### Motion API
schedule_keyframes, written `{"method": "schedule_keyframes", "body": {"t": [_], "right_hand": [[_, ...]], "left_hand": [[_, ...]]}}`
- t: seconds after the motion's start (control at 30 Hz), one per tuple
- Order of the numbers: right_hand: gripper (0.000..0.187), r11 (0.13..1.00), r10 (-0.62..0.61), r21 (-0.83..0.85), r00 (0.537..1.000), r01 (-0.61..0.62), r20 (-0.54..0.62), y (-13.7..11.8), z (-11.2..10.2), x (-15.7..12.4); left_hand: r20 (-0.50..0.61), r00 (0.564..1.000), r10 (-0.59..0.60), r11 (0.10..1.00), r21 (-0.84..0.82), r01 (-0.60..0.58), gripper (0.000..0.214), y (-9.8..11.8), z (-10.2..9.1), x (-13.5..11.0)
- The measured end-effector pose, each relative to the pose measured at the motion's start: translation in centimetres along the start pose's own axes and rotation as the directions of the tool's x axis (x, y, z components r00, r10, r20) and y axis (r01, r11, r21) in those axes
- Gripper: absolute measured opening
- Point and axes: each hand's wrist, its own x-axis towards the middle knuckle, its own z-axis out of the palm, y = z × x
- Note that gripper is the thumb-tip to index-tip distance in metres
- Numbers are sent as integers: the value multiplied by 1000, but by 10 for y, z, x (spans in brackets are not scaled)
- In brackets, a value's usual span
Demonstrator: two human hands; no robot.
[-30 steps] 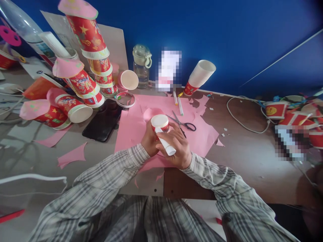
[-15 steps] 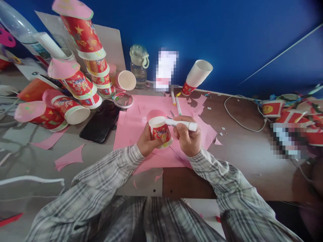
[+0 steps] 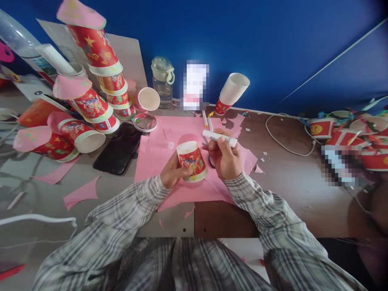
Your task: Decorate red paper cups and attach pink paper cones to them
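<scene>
My left hand (image 3: pixel 171 173) grips a red patterned paper cup (image 3: pixel 192 161), held upside down just above the pink paper sheet (image 3: pixel 169 137). My right hand (image 3: pixel 224 158) is closed round a white glue stick (image 3: pixel 219 138) lying sideways, a little right of the cup and apart from it. A pink paper disc (image 3: pixel 188 138) lies just behind the cup. Scissors are mostly hidden behind my right hand.
Stacked and toppled red cups with pink tops (image 3: pixel 87 101) crowd the left. A black phone (image 3: pixel 118 149), a tape ring (image 3: pixel 145 122), a water bottle (image 3: pixel 163 81), a tilted stack of white cups (image 3: pixel 232 93), markers (image 3: pixel 205 118), a white cable (image 3: pixel 281 141) and more cups (image 3: pixel 348 137) at right.
The cup has been turned and lowered toward the pink sheet. My right hand took the glue stick off the cup's base and swung it sideways to the right.
</scene>
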Motion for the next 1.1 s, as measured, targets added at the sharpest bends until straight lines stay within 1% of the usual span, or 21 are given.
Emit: {"method": "schedule_keyframes", "body": {"t": [0.07, 0.17, 0.27, 0.37, 0.47, 0.53, 0.6, 0.7, 0.8, 0.87, 0.93, 1.03, 1.1], "right_hand": [[55, 994, -68, -82, 998, 69, 19, 4, -5, -1], [58, 951, -158, -249, 980, 185, 124, 17, -11, -8], [60, 872, -241, -384, 949, 303, 202, 30, -13, -18], [63, 823, -291, -426, 922, 377, 255, 37, -15, -25], [67, 793, -329, -441, 904, 421, 273, 40, -17, -27], [70, 765, -386, -442, 883, 468, 267, 44, -18, -27], [72, 737, -435, -447, 862, 507, 259, 49, -19, -28], [72, 685, -464, -507, 850, 523, 250, 58, -20, -28], [74, 633, -479, -561, 839, 533, 257, 63, -19, -30], [74, 630, -504, -531, 818, 567, 276, 63, -18, -31], [70, 647, -526, -489, 806, 586, 270, 59, -18, -33], [59, 696, -509, -465, 832, 548, 219, 45, -20, -34], [49, 713, -498, -450, 840, 538, 214, 33, -22, -34]], "left_hand": [[-68, 997, 26, 999, -33, -28, 67, -2, -4, 3], [-120, 991, 58, 997, -37, -63, 69, -2, -6, 6], [-115, 989, 97, 995, -13, -99, 65, 2, -4, 6], [-89, 992, 91, 996, -17, -93, 63, 7, -1, 6], [-90, 993, 79, 996, -41, -83, 65, 10, -1, 7], [-103, 989, 110, 993, -31, -114, 65, 8, -2, 9], [-143, 973, 180, 984, 12, -180, 65, 5, -5, 11], [-187, 943, 275, 960, 99, -261, 62, 2, -6, 11], [-148, 953, 266, 956, 169, -240, 57, 2, -3, 8], [-143, 958, 249, 954, 204, -218, 60, 3, 0, 7], [-161, 958, 239, 951, 240, -197, 62, 4, 0, 7], [-202, 956, 215, 945, 291, -151, 63, 3, -3, 9], [-216, 954, 208, 943, 303, -137, 65, 3, -4, 10]]}}
